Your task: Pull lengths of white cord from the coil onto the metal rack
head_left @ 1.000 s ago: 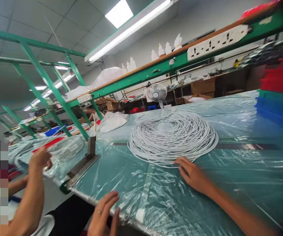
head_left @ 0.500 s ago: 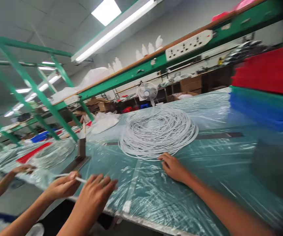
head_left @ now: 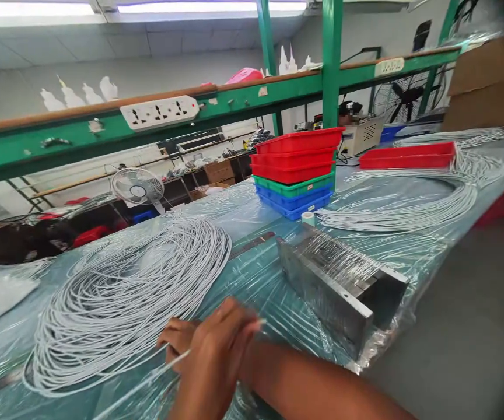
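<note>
A large loose coil of thin white cable (head_left: 133,291) lies on the plastic-covered table. In front of its near right edge, my left hand (head_left: 214,356) is closed around a length of white cable (head_left: 140,385). That length trails to the lower left, and a short pale end pokes out past the fingertips. My right hand (head_left: 177,338) reaches in from the right, under and behind my left hand. Its curled fingers are at the coil's outer strand; my left hand covers the rest of it.
A metal channel block (head_left: 326,291) wrapped in film stands to the right. Behind it are stacked red, green and blue trays (head_left: 298,169) and a small roll (head_left: 308,219). More coiled cable (head_left: 405,219) and a red tray (head_left: 407,156) lie at far right. A green rail (head_left: 234,96) crosses above.
The view has swung right, bringing the metal block into sight and leaving the co-worker's hands out of it. My left hand has moved right with the cable, over to my right hand.
</note>
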Available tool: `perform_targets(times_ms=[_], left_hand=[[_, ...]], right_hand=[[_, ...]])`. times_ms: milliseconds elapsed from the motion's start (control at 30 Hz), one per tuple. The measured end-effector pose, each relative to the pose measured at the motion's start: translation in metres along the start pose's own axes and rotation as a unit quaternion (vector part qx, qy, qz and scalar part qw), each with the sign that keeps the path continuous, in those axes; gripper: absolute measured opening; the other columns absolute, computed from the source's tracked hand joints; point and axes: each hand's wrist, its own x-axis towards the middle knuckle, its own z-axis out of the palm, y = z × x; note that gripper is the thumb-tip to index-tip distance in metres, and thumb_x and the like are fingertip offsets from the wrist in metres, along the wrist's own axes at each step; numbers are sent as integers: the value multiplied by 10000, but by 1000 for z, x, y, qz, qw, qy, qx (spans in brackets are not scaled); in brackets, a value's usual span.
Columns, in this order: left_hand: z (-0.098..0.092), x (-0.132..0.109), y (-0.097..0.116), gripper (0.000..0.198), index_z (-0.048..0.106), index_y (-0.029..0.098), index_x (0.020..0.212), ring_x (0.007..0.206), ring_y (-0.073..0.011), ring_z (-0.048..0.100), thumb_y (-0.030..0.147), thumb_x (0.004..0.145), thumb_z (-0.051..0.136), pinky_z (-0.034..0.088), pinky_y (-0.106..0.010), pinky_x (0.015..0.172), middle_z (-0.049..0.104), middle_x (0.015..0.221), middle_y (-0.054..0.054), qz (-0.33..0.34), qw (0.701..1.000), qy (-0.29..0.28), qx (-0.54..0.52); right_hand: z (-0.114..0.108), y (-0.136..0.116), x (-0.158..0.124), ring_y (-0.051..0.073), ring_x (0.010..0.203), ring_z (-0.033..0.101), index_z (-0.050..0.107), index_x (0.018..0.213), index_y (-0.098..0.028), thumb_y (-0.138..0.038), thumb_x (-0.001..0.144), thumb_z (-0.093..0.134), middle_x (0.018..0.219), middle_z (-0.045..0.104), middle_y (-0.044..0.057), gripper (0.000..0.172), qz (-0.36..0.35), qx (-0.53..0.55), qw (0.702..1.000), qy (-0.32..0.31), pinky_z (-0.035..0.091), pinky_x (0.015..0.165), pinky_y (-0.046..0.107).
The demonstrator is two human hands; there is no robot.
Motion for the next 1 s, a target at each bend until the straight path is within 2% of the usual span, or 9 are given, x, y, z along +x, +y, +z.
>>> perform_targets(times_ms=[100,167,233,333,433,533,667,833,1000], left_hand=[[33,60,14,130,646,167,863,853,-166,585,89,962,615,503,-219,754,580,941,-14,5,999,-15,-29],[52,82,19,173,626,158,856,992,-179,565,-7,896,660,499,-248,834,561,1071,7,-9,999,-23,-46],[66,90,24,176,621,149,857,1071,-203,536,-18,890,664,487,-315,909,525,1160,4,-36,998,-31,-47],[78,88,29,154,635,159,872,1041,-217,550,12,909,660,510,-348,856,506,1182,-12,-67,996,-22,-51],[86,82,32,191,645,172,857,1086,-204,528,-15,896,654,517,-247,682,504,1182,-3,-78,992,33,-94],[91,79,32,240,654,174,829,1110,-194,514,-63,869,652,491,-201,628,510,1175,7,-77,984,78,-138],[93,79,33,250,661,175,817,1095,-206,526,-72,856,660,497,-215,652,515,1170,13,-85,981,76,-157],[92,79,38,218,646,165,816,1103,-211,522,-45,876,645,522,-239,658,517,1167,-6,-100,981,73,-150],[91,79,42,185,633,154,842,1115,-244,516,-24,890,629,542,-381,837,511,1192,-32,-106,985,62,-120]], right_hand=[[2,1,3,172,826,592,605,1026,-255,-200,781,531,1067,596,-14,262,-11,-40,999,5,488,703,275],[-1,1,4,145,794,591,599,1004,-252,-236,773,538,1051,592,-34,240,-22,-53,998,-6,486,664,232],[-6,-1,5,131,808,593,596,1011,-242,-246,786,519,1048,590,-31,238,-29,-59,998,-15,486,672,206],[-11,-3,4,125,836,600,600,1041,-207,-241,811,496,1047,598,0,254,-44,-76,996,-25,488,702,192],[-9,-2,3,126,807,604,604,1055,-209,-251,819,484,1062,602,-1,268,-49,-94,994,-18,489,675,204],[-4,0,3,121,770,603,605,1055,-227,-270,822,475,1070,601,-14,271,-44,-106,993,-15,480,631,208],[-7,-1,3,118,793,601,606,1054,-208,-256,823,470,1048,599,-7,273,-56,-110,992,-7,474,650,198],[-17,-8,1,120,734,584,601,1065,-206,-251,833,454,1083,593,1,278,-55,-101,993,-26,455,583,217],[-18,-7,2,131,751,586,599,1059,-205,-221,825,475,1081,601,13,265,-44,-92,994,-28,460,627,225]])
